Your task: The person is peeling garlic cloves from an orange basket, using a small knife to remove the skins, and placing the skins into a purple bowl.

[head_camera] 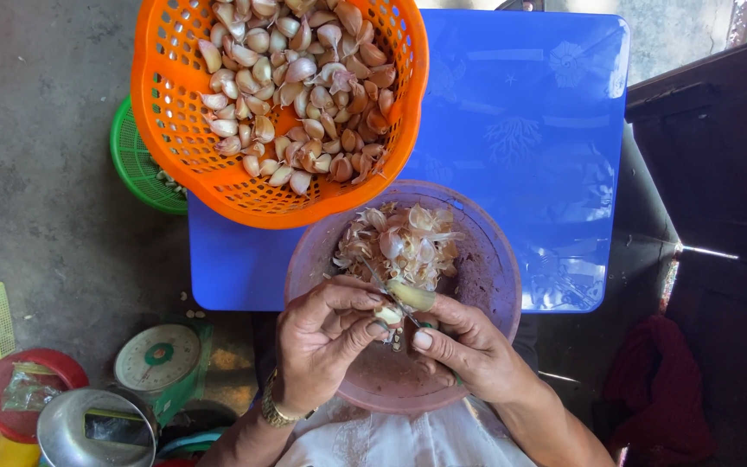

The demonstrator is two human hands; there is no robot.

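Starting at the far left on the concrete floor, there's a red-lidded container (pixel 21 391), a shiny metal pot (pixel 95 430) and a green kitchen scale (pixel 160 356). Up a bit, a green basket (pixel 136 164) peeks out from under a big orange basket (pixel 185 130) that's loaded with unpeeled garlic cloves (pixel 300 86). That one sits on the corner of a blue plastic table (pixel 529 130). Below it, a pinkish bowl (pixel 494 259) holds a pile of papery garlic skins (pixel 399 242). Over the bowl, the left hand (pixel 322 342), gold bracelet on the wrist, pinches a peeled clove (pixel 388 314) between thumb and fingertips. The right hand (pixel 469 350) is wrapped around a small knife (pixel 391 298), blade touching a second clove (pixel 411 297). A dark red cloth (pixel 659 389) is off to the right.
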